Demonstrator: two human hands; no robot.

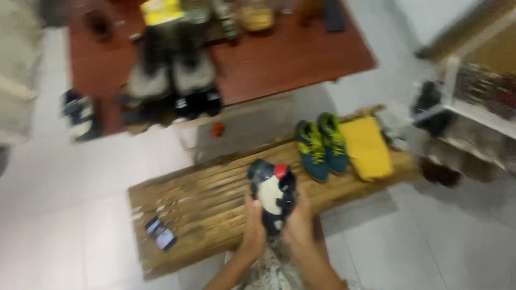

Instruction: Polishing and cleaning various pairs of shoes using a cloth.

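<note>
Both my hands hold one dark blue, white and red sneaker (pixel 273 194) upright over a low wooden slatted bench (pixel 204 209). My left hand (pixel 252 225) grips its left side and my right hand (pixel 298 223) its right side, toe pointing away from me. A pair of teal and yellow-green sneakers (pixel 321 144) stands on the bench just to the right. A yellow cloth (pixel 368 147) lies beside that pair. The frame is motion-blurred.
A phone (pixel 160 233) lies on the bench's left part. Behind is a red-brown table (pixel 290 59) carrying grey and black shoes (pixel 174 80) and jars. A blue and white shoe (pixel 79 114) sits at the left, a small red object (pixel 217 128) on the floor, a white shelf (pixel 467 107) at the right.
</note>
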